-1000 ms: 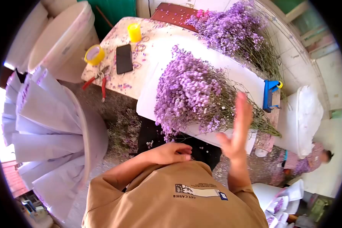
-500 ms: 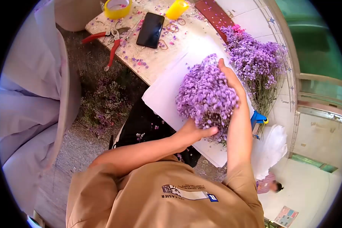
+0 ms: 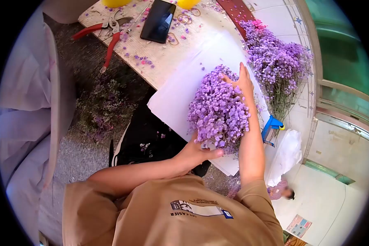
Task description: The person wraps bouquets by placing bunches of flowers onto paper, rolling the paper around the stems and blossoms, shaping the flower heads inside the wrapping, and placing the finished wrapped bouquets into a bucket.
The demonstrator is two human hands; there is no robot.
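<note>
A bunch of small purple flowers (image 3: 218,110) stands between my two hands over white paper sheets (image 3: 180,92) on the table. My left hand (image 3: 197,153) is against its lower near side, thumb stretched out to the right, other fingers partly hidden by the blossoms. Along the far right side of the bunch lies my right hand (image 3: 241,82), its fingers spread and touching the flowers. The stems are mostly hidden beneath the blossoms.
Red-handled pruners (image 3: 112,26) and a black phone (image 3: 158,21) lie on the table (image 3: 131,51). More purple flowers (image 3: 274,61) lie at the right, near a blue tape dispenser (image 3: 270,127). A white bag (image 3: 285,158) and a person (image 3: 281,190) are beyond.
Both hands have come to the flower bunch, which has been gathered and turned from lying flat, blossoms now facing up towards me. The view has shifted closer to the table.
</note>
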